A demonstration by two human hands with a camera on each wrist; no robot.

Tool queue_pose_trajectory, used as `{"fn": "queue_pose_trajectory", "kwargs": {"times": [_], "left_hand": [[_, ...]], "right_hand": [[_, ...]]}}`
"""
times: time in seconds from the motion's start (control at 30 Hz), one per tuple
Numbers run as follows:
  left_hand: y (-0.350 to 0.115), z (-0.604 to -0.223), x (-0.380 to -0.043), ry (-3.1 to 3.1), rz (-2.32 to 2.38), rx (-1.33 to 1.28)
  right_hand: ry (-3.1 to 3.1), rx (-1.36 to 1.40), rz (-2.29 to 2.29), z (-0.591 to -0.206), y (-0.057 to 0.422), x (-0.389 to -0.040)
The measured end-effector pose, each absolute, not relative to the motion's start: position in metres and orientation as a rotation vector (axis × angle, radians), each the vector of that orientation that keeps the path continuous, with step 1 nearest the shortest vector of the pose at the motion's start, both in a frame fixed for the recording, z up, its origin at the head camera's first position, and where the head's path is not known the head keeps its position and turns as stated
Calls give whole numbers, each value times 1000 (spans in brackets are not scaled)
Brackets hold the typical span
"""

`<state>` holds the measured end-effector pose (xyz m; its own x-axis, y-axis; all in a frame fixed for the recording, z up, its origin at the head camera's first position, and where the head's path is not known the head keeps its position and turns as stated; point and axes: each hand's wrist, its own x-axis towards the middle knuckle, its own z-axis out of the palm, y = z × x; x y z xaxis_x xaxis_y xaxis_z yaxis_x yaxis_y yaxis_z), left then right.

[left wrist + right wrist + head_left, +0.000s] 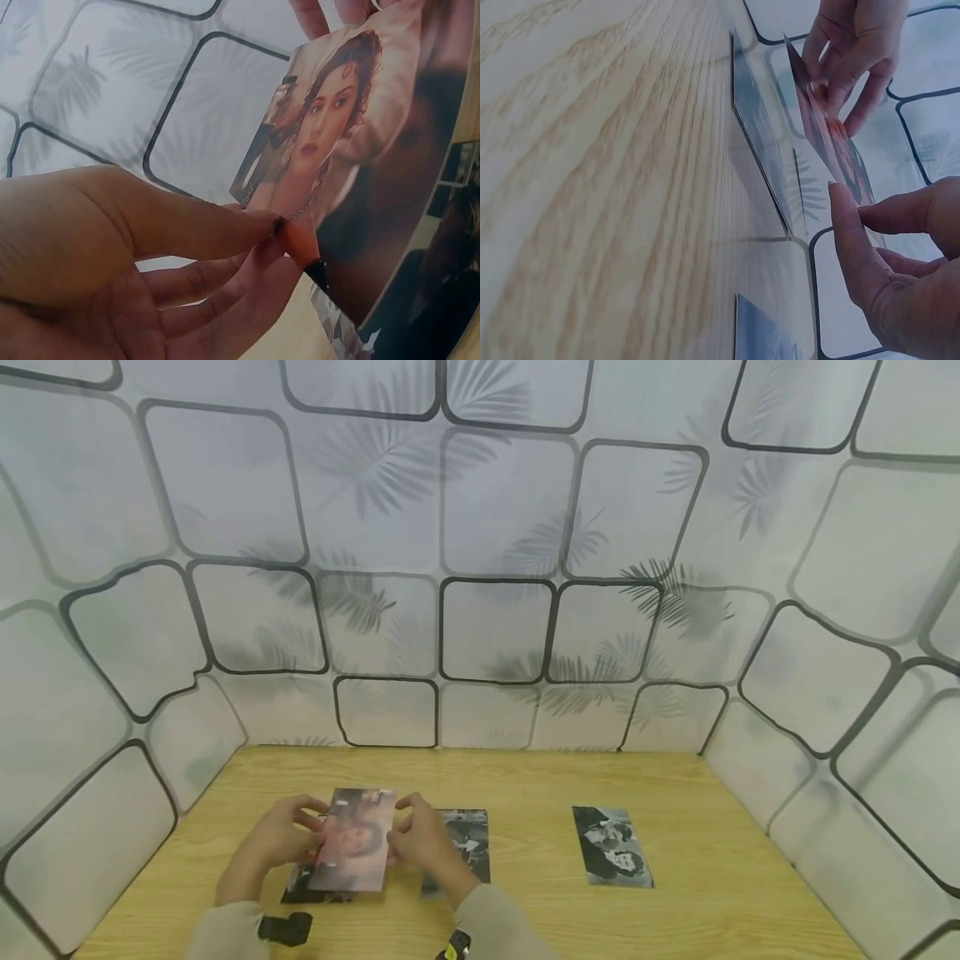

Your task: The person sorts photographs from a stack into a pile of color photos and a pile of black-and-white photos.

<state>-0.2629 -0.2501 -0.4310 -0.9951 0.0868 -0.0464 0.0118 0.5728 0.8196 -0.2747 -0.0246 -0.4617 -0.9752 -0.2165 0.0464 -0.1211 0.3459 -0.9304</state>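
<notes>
A colour photo print (352, 843) of a person with dark curled hair is held up between both hands, tilted over the left part of the table. The left hand (279, 833) pinches its left edge; in the left wrist view the thumb of the left hand (135, 247) lies on the picture side. At the opposite edge, the right hand (427, 839) grips the print between thumb and fingers, seen also in the right wrist view as the nearer hand (907, 262). Beneath the held print, a dark photo (300, 885) lies on the table, mostly covered.
A black-and-white photo (472, 843) lies partly behind the right forearm. Another black-and-white photo (613, 847) rests farther right on the wooden table (525, 777). Patterned cloth walls (495, 627) enclose the table at the back and sides.
</notes>
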Motion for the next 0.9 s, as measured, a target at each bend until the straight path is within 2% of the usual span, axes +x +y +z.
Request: {"fn": "queue_pose_trajectory", "kwargs": {"times": [0.43,0.9], "left_hand": [[-268,-434,-261,2636,1464,14],[-283,-440,-261,2667,1419,-61]], "right_hand": [[2664,-388,-1589,-463,-42,-275],[2561,-384,-1696,-476,-64,-277]]}}
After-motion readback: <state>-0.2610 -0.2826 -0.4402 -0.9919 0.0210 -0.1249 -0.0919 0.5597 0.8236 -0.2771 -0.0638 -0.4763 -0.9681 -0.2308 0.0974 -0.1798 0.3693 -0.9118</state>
